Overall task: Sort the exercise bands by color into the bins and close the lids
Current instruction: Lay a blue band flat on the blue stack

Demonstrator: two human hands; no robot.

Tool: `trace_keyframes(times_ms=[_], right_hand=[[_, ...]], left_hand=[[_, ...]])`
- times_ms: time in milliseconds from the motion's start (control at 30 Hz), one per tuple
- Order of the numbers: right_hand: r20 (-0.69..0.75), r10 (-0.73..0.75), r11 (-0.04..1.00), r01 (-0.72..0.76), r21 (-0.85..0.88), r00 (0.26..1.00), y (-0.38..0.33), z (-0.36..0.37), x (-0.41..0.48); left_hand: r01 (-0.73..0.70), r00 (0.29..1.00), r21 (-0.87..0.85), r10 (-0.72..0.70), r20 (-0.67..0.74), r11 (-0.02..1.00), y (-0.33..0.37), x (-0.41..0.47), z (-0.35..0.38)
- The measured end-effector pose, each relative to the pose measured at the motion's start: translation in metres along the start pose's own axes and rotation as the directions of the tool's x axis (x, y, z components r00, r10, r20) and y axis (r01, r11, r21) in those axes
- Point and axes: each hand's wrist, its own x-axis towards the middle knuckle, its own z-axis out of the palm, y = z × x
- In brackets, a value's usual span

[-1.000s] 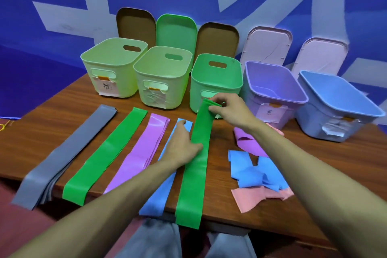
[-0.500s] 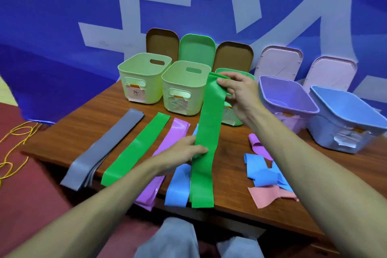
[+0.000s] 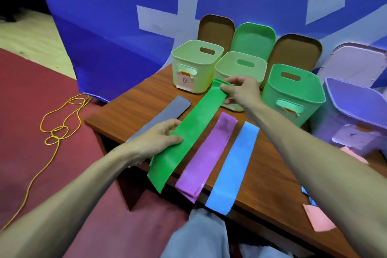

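Dim, soft, oversaturated, edge-warped wide-angle

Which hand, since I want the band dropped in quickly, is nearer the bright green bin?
Right. The right hand pinches the green band at its far end, just beside the bright green bin; the left hand grips the band midway, farther back toward the person.

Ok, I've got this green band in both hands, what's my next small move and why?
Probably lower the green band flat onto what looks like a second green strip peeking out beneath it, so both greens can go into the open green bin together. Your right hand pinches its far end and your left hand grips its side.
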Motion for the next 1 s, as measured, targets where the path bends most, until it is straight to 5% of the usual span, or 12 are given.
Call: trace_keyframes(times_ms=[400, 533, 667, 900, 1000], right_hand=[[-0.018, 0.087, 0.977, -0.089, -0.195, 0.996, 0.060, 0.046, 0.061], [-0.002, 0.018, 0.940, -0.018, -0.341, 1.000, 0.080, 0.050, 0.069], [0.044, -0.097, 0.785, 0.104, -0.610, 0.994, 0.090, 0.051, 0.073], [0.162, -0.175, 0.460, 0.227, -0.858, 0.971, 0.102, 0.054, 0.072], [0.171, -0.223, 0.415, 0.252, -0.874, 0.960, 0.097, 0.051, 0.068]], left_hand=[[0.181, 0.981, 0.211, -0.162, -0.108, 0.960, -0.043, 0.041, -0.022], [0.114, 0.992, 0.473, -0.073, -0.104, 0.874, -0.043, 0.051, -0.019], [0.031, 0.992, 0.765, 0.075, -0.103, 0.644, -0.041, 0.058, -0.011], [0.076, 0.994, 0.903, 0.044, -0.104, 0.423, -0.030, 0.058, -0.015], [0.005, 0.999, 0.927, 0.047, -0.025, 0.375, -0.030, 0.058, -0.014]])
